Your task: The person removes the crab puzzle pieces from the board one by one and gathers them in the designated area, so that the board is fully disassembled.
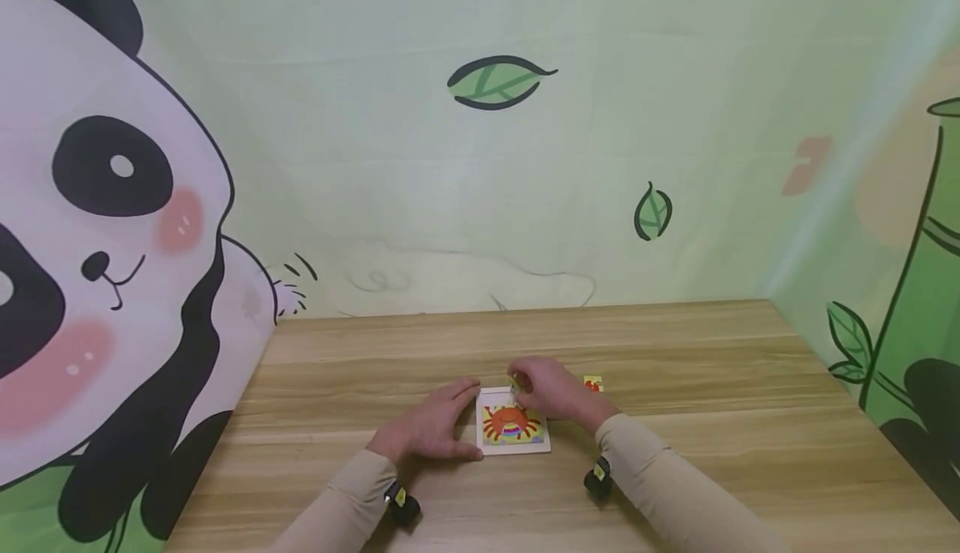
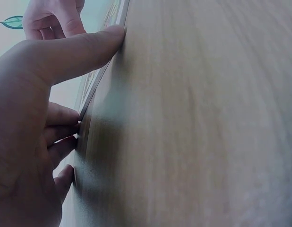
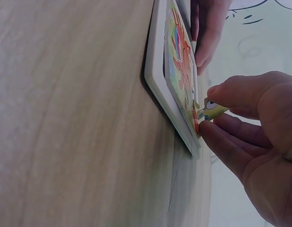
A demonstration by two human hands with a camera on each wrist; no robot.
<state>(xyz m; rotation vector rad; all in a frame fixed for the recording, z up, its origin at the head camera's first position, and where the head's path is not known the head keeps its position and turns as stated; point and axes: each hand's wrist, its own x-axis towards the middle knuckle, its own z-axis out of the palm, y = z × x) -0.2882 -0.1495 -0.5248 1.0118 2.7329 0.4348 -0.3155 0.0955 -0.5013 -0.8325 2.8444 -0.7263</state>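
A small white-framed puzzle board [image 1: 513, 453] with a red crab picture [image 1: 512, 424] lies flat on the wooden table. My left hand [image 1: 431, 426] rests at the board's left side, thumb [image 2: 91, 53] against the near corner and fingertips by the far one. Between right thumb and forefinger, my right hand [image 1: 551, 388] pinches a yellow puzzle piece [image 3: 214, 110] with a printed eye. That piece is tilted over the far edge of the picture, touching or nearly touching it. Part of the far side is hidden behind the right fingers.
Another yellow and red puzzle piece [image 1: 593, 383] lies on the table [image 1: 375, 353] just right of my right hand. Behind the table hangs a backdrop [image 1: 420, 203] printed with a panda and leaves. Small black cameras are strapped to both wrists.
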